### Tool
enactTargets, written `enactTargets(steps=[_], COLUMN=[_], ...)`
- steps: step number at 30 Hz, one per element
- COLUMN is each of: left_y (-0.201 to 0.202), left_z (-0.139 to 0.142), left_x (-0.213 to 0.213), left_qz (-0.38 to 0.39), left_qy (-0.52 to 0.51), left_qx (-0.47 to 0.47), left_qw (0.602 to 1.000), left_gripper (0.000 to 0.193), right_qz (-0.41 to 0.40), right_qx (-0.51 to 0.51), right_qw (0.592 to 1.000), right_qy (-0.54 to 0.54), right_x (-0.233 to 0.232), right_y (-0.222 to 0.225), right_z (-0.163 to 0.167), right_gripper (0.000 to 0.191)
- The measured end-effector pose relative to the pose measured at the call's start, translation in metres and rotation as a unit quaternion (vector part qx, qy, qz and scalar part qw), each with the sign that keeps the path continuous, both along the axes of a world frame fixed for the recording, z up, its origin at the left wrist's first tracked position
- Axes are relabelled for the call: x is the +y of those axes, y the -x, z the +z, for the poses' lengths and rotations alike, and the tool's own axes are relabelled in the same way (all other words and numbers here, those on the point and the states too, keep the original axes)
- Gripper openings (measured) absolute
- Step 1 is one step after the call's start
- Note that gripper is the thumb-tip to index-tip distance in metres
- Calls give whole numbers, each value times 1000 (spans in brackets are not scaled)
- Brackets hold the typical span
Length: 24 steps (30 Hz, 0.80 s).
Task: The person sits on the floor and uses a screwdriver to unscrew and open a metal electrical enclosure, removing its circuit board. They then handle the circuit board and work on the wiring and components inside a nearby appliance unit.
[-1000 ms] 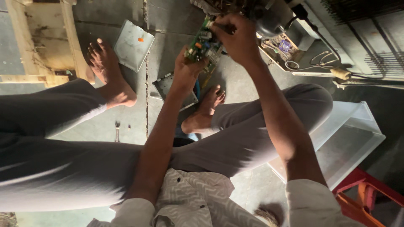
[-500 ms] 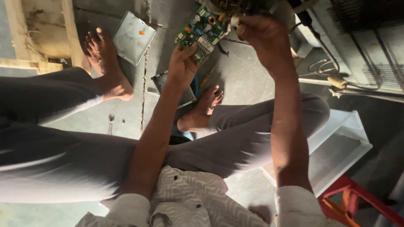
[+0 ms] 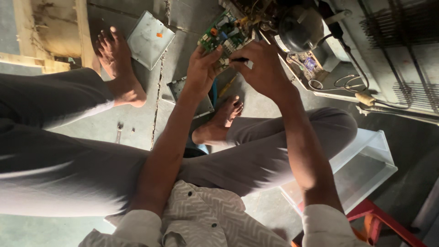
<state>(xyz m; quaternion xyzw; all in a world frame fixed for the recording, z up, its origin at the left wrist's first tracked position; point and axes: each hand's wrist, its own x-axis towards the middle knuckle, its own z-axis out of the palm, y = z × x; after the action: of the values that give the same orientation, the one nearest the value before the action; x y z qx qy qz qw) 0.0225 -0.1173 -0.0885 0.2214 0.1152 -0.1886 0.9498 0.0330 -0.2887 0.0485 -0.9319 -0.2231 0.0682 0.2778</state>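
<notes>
A green circuit board (image 3: 222, 35) with coloured parts on it sits at the top middle, wires running from it toward a black round compressor (image 3: 300, 28). My left hand (image 3: 202, 68) grips the board's near edge from below. My right hand (image 3: 260, 66) is closed on a small dark tool (image 3: 239, 60) pressed against the board's right side. Both arms reach out over my crossed legs in grey trousers.
A white appliance back (image 3: 388, 55) with wire grille and loose cables fills the top right. Two grey metal covers (image 3: 149, 39) (image 3: 190, 93) lie on the concrete floor by my bare feet. A clear plastic tray (image 3: 361, 169) and red stool (image 3: 379, 219) sit at right; wooden frame (image 3: 50, 32) at top left.
Both hands and the board have come lower and nearer in view. My right hand has moved from the board's top onto its right side, next to my left hand.
</notes>
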Motion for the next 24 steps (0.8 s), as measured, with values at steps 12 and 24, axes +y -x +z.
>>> enactTargets(steps=[12,24], left_y=[-1,-3], left_z=[-3,-6], left_x=[-1,11], left_qz=[-24,-33], left_qy=[-79,4], left_qx=[-35,7], left_qw=[996,999], left_gripper=[34,28], right_qz=[45,-45], right_qx=[-112,-36], right_qw=[989,998], right_qy=[84,-18], right_x=[5,-21], right_y=[3,-8], right_z=[-5,14], right_gripper=[13,17])
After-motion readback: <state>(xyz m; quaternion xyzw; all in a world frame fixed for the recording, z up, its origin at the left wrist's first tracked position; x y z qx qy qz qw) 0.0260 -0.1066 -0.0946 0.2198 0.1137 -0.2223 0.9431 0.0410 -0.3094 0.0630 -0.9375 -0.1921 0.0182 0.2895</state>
